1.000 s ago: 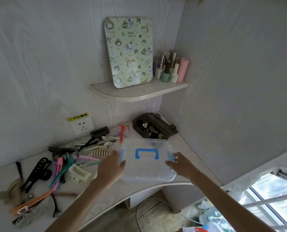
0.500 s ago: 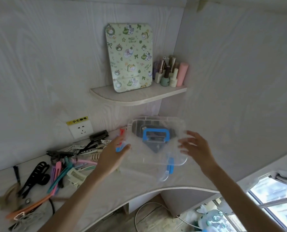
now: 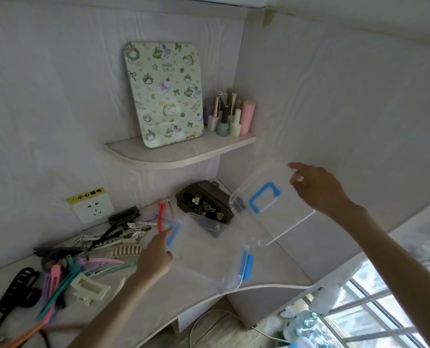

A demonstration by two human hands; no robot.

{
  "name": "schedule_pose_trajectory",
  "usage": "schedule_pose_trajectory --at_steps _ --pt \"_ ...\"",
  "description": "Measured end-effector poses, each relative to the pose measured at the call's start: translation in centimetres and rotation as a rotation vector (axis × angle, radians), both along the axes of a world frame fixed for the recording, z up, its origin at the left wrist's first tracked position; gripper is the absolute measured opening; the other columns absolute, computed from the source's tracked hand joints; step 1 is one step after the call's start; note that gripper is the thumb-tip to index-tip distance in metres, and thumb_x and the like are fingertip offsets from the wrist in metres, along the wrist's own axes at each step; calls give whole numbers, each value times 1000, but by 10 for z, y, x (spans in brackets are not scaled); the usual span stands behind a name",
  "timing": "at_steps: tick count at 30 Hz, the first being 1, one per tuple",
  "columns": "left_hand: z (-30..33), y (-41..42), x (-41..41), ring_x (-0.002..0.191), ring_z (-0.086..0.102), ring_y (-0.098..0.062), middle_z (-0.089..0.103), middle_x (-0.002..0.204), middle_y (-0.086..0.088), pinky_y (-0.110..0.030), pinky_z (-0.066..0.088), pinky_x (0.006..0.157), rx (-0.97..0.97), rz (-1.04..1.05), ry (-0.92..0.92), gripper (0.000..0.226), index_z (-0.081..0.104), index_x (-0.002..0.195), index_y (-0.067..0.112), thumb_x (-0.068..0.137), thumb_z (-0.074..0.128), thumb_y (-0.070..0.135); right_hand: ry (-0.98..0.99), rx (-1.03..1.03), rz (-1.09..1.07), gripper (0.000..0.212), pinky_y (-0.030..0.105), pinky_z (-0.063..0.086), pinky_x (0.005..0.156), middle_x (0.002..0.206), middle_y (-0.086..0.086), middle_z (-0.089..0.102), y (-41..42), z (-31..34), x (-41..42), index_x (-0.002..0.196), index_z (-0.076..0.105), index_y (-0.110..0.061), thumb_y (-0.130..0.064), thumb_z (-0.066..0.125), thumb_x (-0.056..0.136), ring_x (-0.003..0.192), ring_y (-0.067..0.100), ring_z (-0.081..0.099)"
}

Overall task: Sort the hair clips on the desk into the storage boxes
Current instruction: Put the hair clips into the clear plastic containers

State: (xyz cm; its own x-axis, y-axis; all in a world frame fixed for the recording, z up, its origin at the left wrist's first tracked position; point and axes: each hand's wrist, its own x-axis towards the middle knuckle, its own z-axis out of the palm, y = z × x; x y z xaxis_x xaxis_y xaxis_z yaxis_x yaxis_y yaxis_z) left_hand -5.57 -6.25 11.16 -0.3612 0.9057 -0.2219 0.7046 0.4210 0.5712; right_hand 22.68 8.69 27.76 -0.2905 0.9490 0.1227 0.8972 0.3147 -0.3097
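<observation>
— Hands first: what are they doing?

— I'm holding the clear lid (image 3: 271,209) up in my right hand (image 3: 319,187), fingers curled over its far right edge, thumb side hidden behind the plastic. The lid is tilting above the desk (image 3: 271,267), its blue handle (image 3: 264,197) facing me. My left hand (image 3: 156,254) is resting against the left wall of the clear storage box (image 3: 203,249), fingers loosely bent by its blue latch (image 3: 171,233); whether they are gripping the wall, I cannot tell.

— And the box itself?

— It is sitting open near the desk's front edge, nothing showing inside. A brown box (image 3: 206,204) is lying just behind it in the far corner, with small clips in it.

— The hair clips?

— They are lying spread over the left half of the desk: a cream claw clip (image 3: 89,287), pink and teal duckbill clips (image 3: 58,282), a black claw clip (image 3: 20,290), a beige comb (image 3: 128,249).
</observation>
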Motion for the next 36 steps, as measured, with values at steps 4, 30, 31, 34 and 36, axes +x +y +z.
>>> schedule_pose_trajectory --at_steps 4,30,31,34,36 --pt "-3 5 11 83 60 -19 51 123 -9 -42 52 77 134 259 -504 62 35 140 14 84 53 -5 -369 33 60 44 38 41 94 132 9 52 -7 -10 -24 140 33 -20 -18 39 96 116 32 52" --pt "8 -2 0 105 59 -21 59 112 -5 -37 50 90 -171 429 -849 29 53 122 11 94 51 19 -493 354 409 27 29 44 57 78 10 66 26 -76 -59 80 70 -10 -9 80 55 68 26 61" --pt "9 -5 -3 104 59 -20 58 112 -4 -36 50 89 -169 434 -846 28 54 122 11 95 50 18 -432 289 457 19 29 41 58 78 11 65 20 -76 -70 78 69 -9 -7 76 61 69 28 61" --pt "12 -17 -16 100 58 -17 58 109 -2 -29 50 75 -150 457 -836 28 55 122 13 95 48 18 -219 106 561 17 32 42 73 98 14 65 6 -85 -114 94 69 -9 -9 57 82 92 31 58" --pt "10 -27 -29 93 57 -16 58 106 -3 -24 44 65 -123 495 -817 27 56 121 13 96 46 14 -228 11 627 24 26 41 79 109 8 63 -2 -93 -145 105 67 -13 -17 50 89 100 25 56"
